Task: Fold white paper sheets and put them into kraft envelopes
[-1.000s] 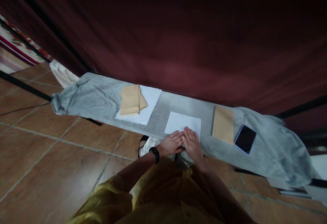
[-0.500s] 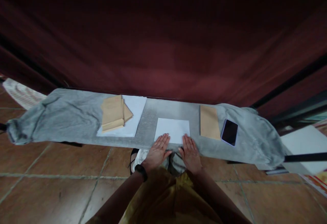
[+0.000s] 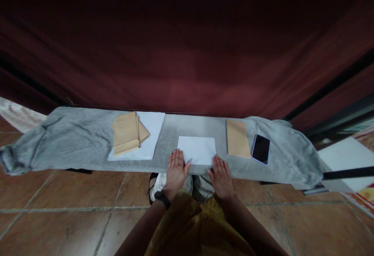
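A white sheet of paper (image 3: 196, 149), seemingly folded, lies flat on the grey cloth in front of me. At its lower left corner my left hand (image 3: 175, 170) rests palm down with the fingers stretched out, and its thumb reaches toward the paper's edge. My right hand (image 3: 221, 174) lies flat by the lower right corner, fingers straight and slightly apart. Neither hand grips anything. Right of the paper is a brown envelope (image 3: 238, 138). Several more brown envelopes (image 3: 125, 131) lie on a stack of white paper (image 3: 154, 137) at the left.
A phone (image 3: 261, 149) with a dark screen lies right of the single envelope. Grey cloth (image 3: 76, 143) covers the narrow surface, rumpled at both ends. A dark red curtain (image 3: 187, 73) hangs along the back edge. Below is a tiled floor (image 3: 73, 225).
Both hands have moved apart, from on the paper's lower part out to its lower corners. The paper stays in place on the cloth; the view has shifted slightly.
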The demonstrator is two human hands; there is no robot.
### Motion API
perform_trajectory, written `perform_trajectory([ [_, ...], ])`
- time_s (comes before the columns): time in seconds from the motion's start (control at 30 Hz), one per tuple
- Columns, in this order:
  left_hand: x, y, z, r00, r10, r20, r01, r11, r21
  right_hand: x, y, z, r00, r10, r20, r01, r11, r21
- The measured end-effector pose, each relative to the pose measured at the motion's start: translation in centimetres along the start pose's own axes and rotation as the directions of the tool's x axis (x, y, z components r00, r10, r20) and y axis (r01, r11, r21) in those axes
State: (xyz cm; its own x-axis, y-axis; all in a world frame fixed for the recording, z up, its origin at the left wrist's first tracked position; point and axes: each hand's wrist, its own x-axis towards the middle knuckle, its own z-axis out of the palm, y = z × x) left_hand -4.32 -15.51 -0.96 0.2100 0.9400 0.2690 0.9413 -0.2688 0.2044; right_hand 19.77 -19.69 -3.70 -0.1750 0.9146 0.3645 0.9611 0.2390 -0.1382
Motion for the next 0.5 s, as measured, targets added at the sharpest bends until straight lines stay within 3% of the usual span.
perform_trajectory([
  [0.1, 1.3, 2.8, 0.3, 0.996, 0.087, 0.009, -0.086, 0.995, -0.041, 0.1, -0.1, 0.1, 1.0, 0.013, 0.005, -0.013, 1.0, 0.014],
  [0.27, 3.3, 6.3, 1.5, 0.952, 0.286, 0.114, -0.27, 0.953, -0.136, 0.0, 0.1, 0.1, 0.999, 0.026, 0.03, -0.027, 0.999, 0.046],
  [0.5, 5.2, 5.6, 2.7, 0.951, 0.274, 0.146, -0.253, 0.956, -0.152, 1.3, 0.4, -0.5, 0.996, 0.072, 0.043, -0.079, 0.975, 0.209],
])
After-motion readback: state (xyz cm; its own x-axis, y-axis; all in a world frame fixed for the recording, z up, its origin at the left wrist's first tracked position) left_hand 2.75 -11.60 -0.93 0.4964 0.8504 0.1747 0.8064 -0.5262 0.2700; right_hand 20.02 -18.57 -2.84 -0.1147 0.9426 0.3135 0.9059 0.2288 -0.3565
